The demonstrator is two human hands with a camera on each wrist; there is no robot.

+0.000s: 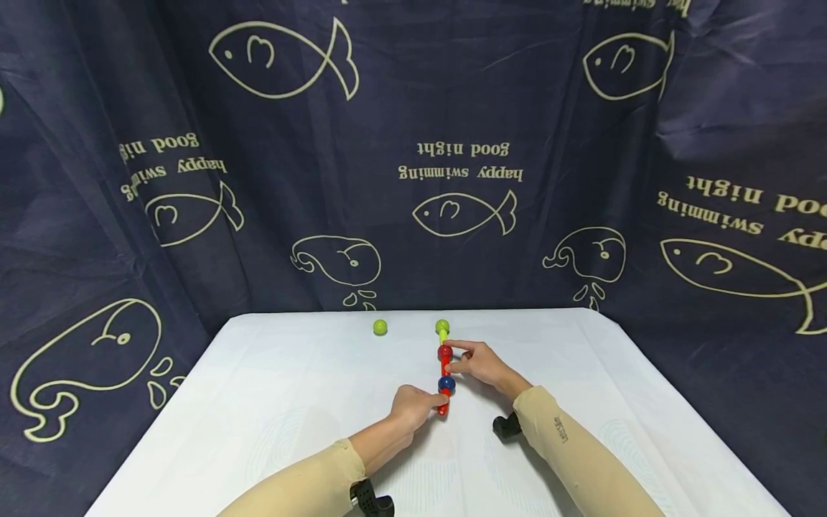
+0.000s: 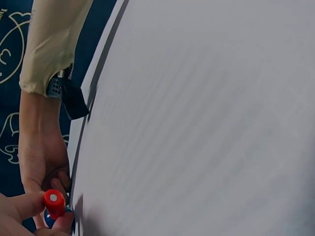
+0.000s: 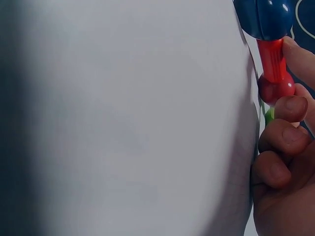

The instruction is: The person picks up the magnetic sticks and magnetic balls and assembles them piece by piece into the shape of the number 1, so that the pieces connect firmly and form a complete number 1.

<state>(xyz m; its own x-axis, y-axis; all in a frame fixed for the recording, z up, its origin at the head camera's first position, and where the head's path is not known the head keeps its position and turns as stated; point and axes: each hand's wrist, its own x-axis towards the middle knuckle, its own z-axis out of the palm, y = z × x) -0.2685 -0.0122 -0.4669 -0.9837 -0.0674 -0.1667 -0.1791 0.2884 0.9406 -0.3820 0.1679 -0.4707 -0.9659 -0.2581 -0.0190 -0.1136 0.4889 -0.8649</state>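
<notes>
A straight chain of toy rods and balls lies between my hands. From far to near it runs: a green ball (image 1: 442,327), a yellow-green rod (image 1: 442,336), a red ball (image 1: 445,352), a red rod (image 1: 446,366), a dark blue ball (image 1: 446,384) and a second red rod (image 1: 443,406). My left hand (image 1: 410,409) pinches this nearest rod, whose pale round end (image 2: 53,197) shows in the left wrist view. With thumb and fingers, my right hand (image 1: 483,365) grips the chain around the red ball and the far red rod; its other fingers curl under in the right wrist view.
A loose green ball (image 1: 380,327) sits near the table's far edge, left of the chain. A white cloth covers the table (image 1: 310,366). Behind it hangs a dark blue curtain (image 1: 388,115) with fish prints. Dark wrist cameras (image 1: 507,427) hang below both sleeves.
</notes>
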